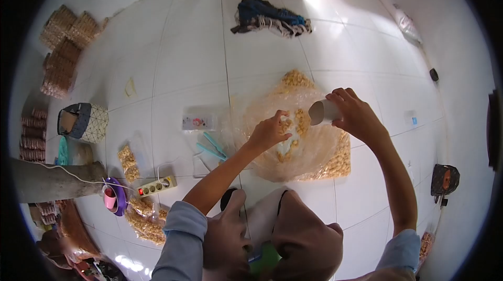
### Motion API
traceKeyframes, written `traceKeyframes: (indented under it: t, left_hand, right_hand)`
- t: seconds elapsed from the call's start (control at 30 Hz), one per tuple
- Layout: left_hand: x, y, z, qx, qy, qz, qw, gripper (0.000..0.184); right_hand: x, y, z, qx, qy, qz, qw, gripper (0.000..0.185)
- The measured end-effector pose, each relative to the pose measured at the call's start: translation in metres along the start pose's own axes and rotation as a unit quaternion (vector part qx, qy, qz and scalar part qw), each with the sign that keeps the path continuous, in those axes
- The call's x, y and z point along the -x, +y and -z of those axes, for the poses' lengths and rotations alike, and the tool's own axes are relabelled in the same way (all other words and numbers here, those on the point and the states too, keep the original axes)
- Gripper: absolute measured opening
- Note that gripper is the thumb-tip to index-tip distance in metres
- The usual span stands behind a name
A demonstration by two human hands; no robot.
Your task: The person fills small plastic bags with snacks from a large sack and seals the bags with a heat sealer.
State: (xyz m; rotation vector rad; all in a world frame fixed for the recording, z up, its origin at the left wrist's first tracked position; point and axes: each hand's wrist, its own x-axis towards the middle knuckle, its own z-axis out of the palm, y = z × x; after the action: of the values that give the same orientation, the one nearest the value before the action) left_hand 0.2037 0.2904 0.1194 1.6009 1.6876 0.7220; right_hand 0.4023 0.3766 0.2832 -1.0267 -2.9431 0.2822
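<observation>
A big clear plastic bag lies spread on the floor in front of me, with curled golden-brown snack pieces inside. My right hand grips a pale, smooth cup from its right side, tilted with its mouth facing left over the bag. Just left of the cup, my left hand is over the bag, thumb and fingers curved and apart. Whether thin clear film touches those fingertips is hard to make out. More snack pieces show at the bag's lower right.
Left of the bag lie a turquoise tool and a small clear packet. Farther left are a power strip, filled snack bags and a purple bowl. A dark cloth bundle lies ahead.
</observation>
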Motion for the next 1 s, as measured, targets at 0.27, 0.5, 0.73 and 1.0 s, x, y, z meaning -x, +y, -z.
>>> traceKeyframes:
  t: [0.27, 0.5, 0.73, 1.0]
  left_hand:
    - [0.015, -0.079, -0.029, 0.152, 0.171, -0.043, 0.973, 0.045]
    - [0.02, -0.11, -0.021, 0.185, 0.227, -0.002, 0.956, 0.04]
    - [0.023, -0.119, -0.029, 0.235, 0.216, 0.025, 0.947, 0.04]
    - [0.02, -0.077, 0.003, 0.315, 0.202, 0.004, 0.927, 0.048]
  right_hand:
    - [-0.005, 0.045, -0.222, -0.089, -0.024, 0.012, 0.996, 0.059]
    - [-0.047, 0.02, -0.297, -0.217, -0.003, 0.061, 0.974, 0.06]
    - [-0.042, 0.001, -0.293, -0.339, -0.193, 0.105, 0.915, 0.063]
    - [-0.024, 0.053, -0.23, -0.388, -0.151, -0.035, 0.909, 0.067]
